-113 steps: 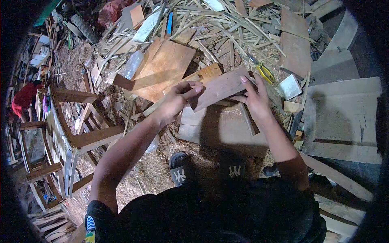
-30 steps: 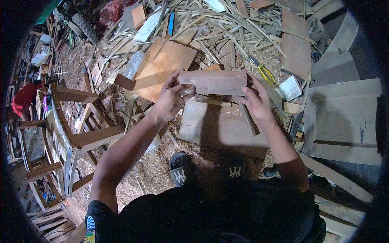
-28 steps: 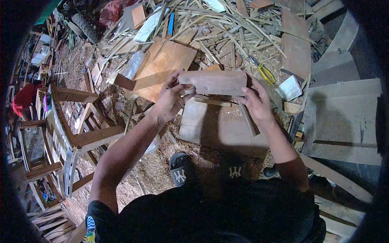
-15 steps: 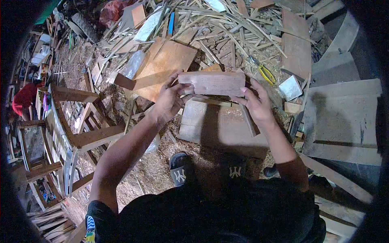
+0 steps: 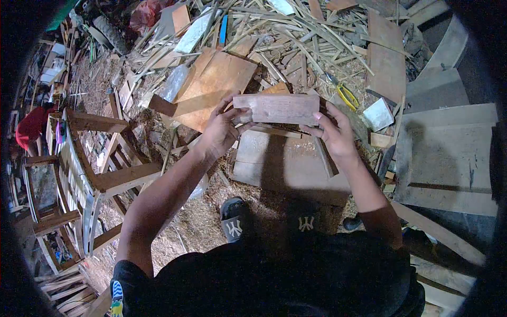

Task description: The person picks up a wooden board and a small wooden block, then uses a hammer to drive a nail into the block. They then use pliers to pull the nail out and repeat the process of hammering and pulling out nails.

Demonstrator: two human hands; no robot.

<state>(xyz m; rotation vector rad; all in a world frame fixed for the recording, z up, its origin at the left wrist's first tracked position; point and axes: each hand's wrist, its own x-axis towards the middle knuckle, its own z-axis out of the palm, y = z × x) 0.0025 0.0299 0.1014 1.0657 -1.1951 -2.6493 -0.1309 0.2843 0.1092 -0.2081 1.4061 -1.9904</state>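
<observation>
A short wooden board (image 5: 277, 109), reddish brown with visible grain, is held up level in front of me. My left hand (image 5: 224, 124) grips its left end, fingers behind and thumb on the near face. At the right end, my right hand (image 5: 334, 129) pinches it between thumb and fingers. Beneath the board lies a wide wooden panel (image 5: 253, 164) on the floor, with a narrow wood strip (image 5: 324, 157) across its right part. Yellow-handled pliers (image 5: 347, 97) rest among the scraps to the right.
Thin wood strips (image 5: 296, 37) are heaped at the back. A plywood sheet (image 5: 222, 74) lies left of the board. Wooden chair frames (image 5: 127, 179) stand at left, panels (image 5: 446, 158) at right. A person in red (image 5: 33, 129) bends at far left. Sawdust covers the floor.
The board and both hands stay almost in place. At far left, the person in red has shifted slightly, and an arm now shows lower down.
</observation>
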